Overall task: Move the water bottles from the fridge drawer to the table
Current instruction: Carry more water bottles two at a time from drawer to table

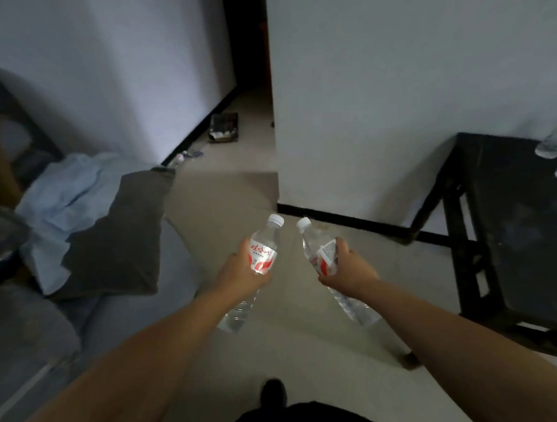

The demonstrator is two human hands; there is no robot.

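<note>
My left hand grips a clear water bottle with a white cap and a red-and-white label, held around its middle and tilted right. My right hand grips a second, similar bottle tilted left, so the two caps nearly meet above the floor. The black table stands to the right, apart from both hands. Two more bottles lie at its far right corner, partly cut off by the frame edge. The fridge drawer is out of view.
A grey sofa with a dark cushion and a light blue cloth fills the left. White walls flank a dark doorway ahead. A dark box lies on the floor near it.
</note>
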